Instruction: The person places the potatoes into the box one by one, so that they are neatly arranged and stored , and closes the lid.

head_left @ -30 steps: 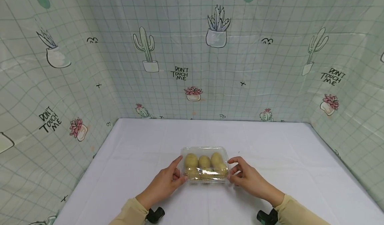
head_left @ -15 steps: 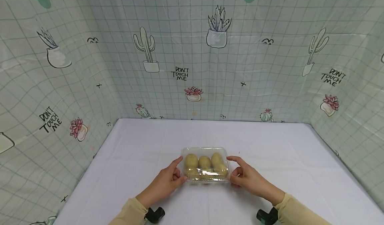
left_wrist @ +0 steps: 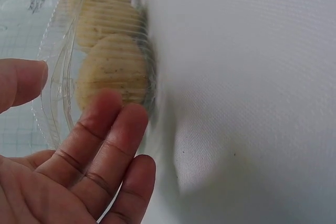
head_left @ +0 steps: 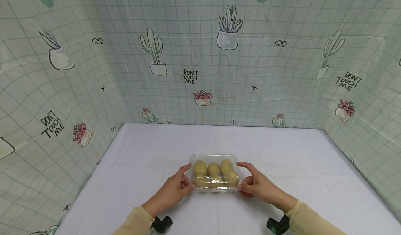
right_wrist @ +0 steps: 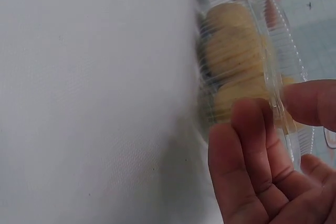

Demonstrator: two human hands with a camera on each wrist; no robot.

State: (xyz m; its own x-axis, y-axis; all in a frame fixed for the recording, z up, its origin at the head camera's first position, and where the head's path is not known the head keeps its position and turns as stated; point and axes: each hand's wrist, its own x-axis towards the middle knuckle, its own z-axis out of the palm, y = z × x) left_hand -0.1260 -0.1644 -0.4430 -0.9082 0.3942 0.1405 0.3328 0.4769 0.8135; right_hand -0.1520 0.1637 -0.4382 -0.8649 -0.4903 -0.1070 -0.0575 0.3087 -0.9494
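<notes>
A clear plastic clamshell box point(head_left: 206, 156) stands on the white table in the head view, its lid down. Inside it sit several round, yellowish potatoes point(head_left: 214, 169) with speckled skin. My left hand point(head_left: 170, 189) grips the box's left end, index finger at the far corner and thumb at the near one. In the left wrist view its other fingers point(left_wrist: 113, 145) lie against the ribbed side wall. On the opposite end my right hand point(head_left: 261, 186) spans the corners the same way. The right wrist view shows its thumb point(right_wrist: 310, 103) and fingers on either side of the box's rim.
The table point(head_left: 150, 144) is covered with a white cloth. Behind it and along both sides hangs a checked curtain point(head_left: 250, 64) printed with cacti. Black wrist devices point(head_left: 163, 224) show below both sleeves.
My right index finger has shifted slightly to the box's far right corner, and the other right fingers have drawn in under it. The left hand and the box stay almost still.
</notes>
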